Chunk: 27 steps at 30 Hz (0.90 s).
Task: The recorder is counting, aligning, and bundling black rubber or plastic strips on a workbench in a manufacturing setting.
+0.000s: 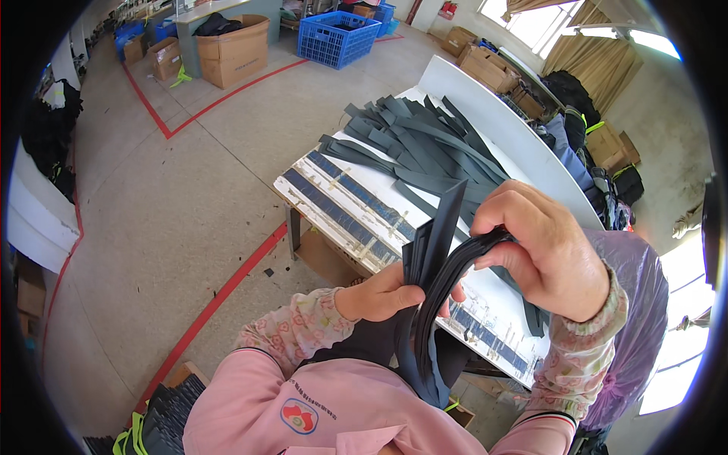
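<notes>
A bundle of dark grey flat strips (447, 216) stands up from my left hand (383, 294), whose thumb and fingers are closed round it. Out of the same grip a thicker sheaf of black strips (434, 299) arches up to the right, and its lower ends hang in front of my body. My right hand (546, 250) pinches the bent upper end of this sheaf between thumb and fingers. Beyond both hands, a loose heap of dark grey strips (425, 144) lies crosswise on the white worktable (334, 199). Some strips pass behind my right hand.
A raised white board (516, 125) borders the table's far right side. To my right bulges a purple plastic bag (633, 303). Stacked dark strips (173, 417) sit at lower left. Farther off stand a blue crate (337, 39) and a cardboard box (233, 57), near red floor lines.
</notes>
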Each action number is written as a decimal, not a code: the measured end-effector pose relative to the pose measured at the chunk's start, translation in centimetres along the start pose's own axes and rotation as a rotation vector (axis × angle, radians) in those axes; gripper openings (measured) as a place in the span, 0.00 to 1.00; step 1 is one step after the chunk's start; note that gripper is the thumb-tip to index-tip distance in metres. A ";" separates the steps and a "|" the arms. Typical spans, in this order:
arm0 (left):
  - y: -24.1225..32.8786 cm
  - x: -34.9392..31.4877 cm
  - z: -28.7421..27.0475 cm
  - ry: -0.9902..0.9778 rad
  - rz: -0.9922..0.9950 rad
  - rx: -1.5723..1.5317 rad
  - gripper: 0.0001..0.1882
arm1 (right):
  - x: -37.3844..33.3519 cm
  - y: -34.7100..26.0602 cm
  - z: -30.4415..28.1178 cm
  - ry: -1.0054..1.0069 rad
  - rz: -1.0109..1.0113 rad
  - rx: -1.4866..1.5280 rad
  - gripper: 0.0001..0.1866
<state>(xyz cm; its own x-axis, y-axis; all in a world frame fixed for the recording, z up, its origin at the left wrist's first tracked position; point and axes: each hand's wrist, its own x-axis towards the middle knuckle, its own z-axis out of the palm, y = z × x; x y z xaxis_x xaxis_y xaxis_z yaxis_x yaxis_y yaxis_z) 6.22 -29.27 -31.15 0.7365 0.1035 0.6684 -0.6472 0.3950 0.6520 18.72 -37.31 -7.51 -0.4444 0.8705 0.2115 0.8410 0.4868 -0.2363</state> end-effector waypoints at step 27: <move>0.4 0.4 1.6 0.171 -0.050 -0.237 0.46 | -1.0 -1.3 -4.5 -0.138 0.018 0.026 0.13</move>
<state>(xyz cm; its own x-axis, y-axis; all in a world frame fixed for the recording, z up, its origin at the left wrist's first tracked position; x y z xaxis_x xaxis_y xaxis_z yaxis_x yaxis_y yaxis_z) 6.00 -30.55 -30.03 0.8018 0.2227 0.5546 -0.5601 0.6038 0.5673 19.45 -39.12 -3.18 -0.4688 0.8801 0.0751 0.8419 0.4709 -0.2635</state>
